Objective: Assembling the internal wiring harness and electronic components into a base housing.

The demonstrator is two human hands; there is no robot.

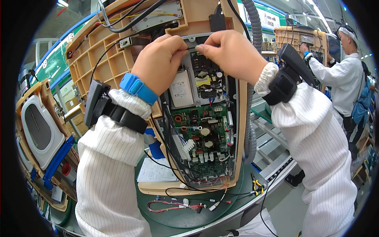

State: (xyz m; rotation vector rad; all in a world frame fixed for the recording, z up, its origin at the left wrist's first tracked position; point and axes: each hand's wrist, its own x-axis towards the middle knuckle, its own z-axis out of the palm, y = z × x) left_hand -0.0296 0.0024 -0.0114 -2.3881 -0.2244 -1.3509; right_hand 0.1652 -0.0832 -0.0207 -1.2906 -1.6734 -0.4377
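Delicately, left hand (160, 59) and right hand (235, 53) each pinched together, anything held unclear, near metal chassis (187, 65), grid-ribbed tan frame (103, 49).

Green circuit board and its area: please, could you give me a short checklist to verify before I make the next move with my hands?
1. Both hands at the top of the metal housing: ok; left hand and right hand are close together there.
2. Small part between fingertips: cannot tell; the fingers hide it.
3. White connector plugged in: not ok; it lies loose over the left side of the green circuit board.
4. Pliers away from the board: ok; they lie near the table edge.
5. Blue wristband worn: ok, on the left wrist.
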